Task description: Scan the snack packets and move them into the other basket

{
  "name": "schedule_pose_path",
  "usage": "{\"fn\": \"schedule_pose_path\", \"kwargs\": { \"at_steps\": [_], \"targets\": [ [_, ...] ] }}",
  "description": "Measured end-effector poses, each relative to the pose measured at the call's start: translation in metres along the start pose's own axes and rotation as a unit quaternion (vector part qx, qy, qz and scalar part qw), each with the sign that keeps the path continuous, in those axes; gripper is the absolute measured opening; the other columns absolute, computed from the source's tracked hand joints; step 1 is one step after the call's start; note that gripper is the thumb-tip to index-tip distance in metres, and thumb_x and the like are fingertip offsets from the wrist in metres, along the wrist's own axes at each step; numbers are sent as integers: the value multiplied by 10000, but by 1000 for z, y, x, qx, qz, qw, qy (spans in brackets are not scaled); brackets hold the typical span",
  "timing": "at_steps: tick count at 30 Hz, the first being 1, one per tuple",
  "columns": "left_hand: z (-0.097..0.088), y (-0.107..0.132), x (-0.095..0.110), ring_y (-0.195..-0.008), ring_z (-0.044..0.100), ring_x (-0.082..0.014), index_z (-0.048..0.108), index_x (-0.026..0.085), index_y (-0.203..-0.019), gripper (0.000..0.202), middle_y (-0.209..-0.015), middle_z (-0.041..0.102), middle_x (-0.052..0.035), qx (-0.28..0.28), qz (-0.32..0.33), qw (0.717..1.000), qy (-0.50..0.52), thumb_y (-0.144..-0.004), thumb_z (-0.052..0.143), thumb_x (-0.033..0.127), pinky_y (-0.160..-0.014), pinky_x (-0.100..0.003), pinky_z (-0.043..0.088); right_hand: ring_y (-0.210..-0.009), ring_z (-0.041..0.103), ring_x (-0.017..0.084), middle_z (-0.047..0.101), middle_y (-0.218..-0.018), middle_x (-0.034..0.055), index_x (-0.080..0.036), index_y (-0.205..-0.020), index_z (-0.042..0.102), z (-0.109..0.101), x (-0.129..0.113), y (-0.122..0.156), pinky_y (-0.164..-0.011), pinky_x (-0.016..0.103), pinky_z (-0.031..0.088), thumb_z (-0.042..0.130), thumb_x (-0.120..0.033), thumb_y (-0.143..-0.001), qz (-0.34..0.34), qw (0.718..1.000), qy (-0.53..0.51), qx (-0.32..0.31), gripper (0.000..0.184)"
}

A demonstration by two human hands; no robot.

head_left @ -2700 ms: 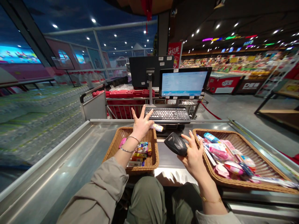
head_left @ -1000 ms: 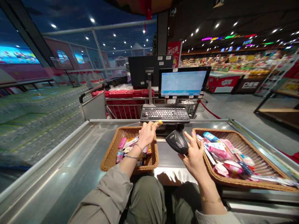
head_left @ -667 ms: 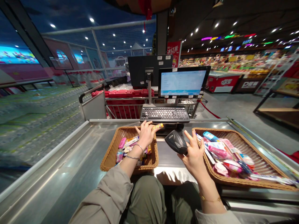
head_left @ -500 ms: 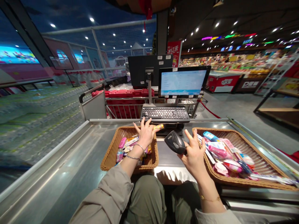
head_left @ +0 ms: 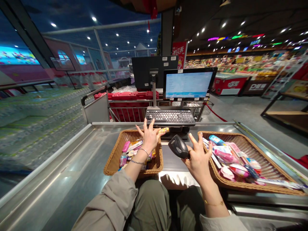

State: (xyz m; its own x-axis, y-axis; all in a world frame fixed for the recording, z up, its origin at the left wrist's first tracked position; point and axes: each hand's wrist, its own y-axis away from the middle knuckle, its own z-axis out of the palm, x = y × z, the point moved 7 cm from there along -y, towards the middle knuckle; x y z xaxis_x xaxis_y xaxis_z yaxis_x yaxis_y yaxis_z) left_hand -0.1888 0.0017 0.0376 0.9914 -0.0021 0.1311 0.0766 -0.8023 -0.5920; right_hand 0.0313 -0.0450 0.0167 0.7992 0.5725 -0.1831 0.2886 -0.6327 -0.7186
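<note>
My left hand [head_left: 149,137] is raised above the left wicker basket [head_left: 115,158], pinching a small yellow-wrapped item [head_left: 163,130] between thumb and forefinger while the other fingers fan out just below the keyboard [head_left: 170,116]. My right hand [head_left: 198,157] grips a black barcode scanner [head_left: 178,146] in its palm, fingers partly spread, beside the right wicker basket [head_left: 269,171]. Both baskets hold several small colourful packets.
A lit monitor [head_left: 189,85] and a second dark screen [head_left: 154,71] stand behind the keyboard. A steel checkout counter [head_left: 67,179] runs left. Red baskets [head_left: 127,96] sit behind a rail. Store aisles and a freezer [head_left: 229,85] lie far right.
My left hand dropped from the keyboard, closed on the yellow item over the left basket, then spread its spare fingers again. The scanner hand shifted slightly left and up.
</note>
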Motion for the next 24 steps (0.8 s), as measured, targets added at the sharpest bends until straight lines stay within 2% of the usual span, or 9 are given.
{"fn": "schedule_pose_path", "kwargs": {
  "at_steps": [8,13,24],
  "targets": [
    [-1,-1,0,-1514,155,-443,760,344,-1091,250,-1574,433,-39,-1,2,1000,-3,-902,645,460,-1070,-865,-2,-1535,163,379,512,-1501,141,-183,-940,651,-3,-1,0,-1138,745,101,567,-94,-761,6,1000,-6,3,217],
    [1,-1,-1,-1516,141,-448,760,340,-1087,267,-1587,414,-30,-4,5,1000,-2,-911,620,484,-1069,-863,-13,-1525,203,381,536,-1480,138,-182,-955,650,-4,0,0,-1138,744,110,553,-84,-761,10,1000,-6,8,238],
    [5,-2,-1,-1518,134,-449,758,341,-1084,245,-1584,419,-32,-3,6,1000,-7,-909,628,454,-1074,-859,-4,-1534,189,355,553,-1463,128,-178,-955,660,-2,0,1,-1170,708,59,535,-76,-748,-5,1000,-22,4,263]
  ]
}}
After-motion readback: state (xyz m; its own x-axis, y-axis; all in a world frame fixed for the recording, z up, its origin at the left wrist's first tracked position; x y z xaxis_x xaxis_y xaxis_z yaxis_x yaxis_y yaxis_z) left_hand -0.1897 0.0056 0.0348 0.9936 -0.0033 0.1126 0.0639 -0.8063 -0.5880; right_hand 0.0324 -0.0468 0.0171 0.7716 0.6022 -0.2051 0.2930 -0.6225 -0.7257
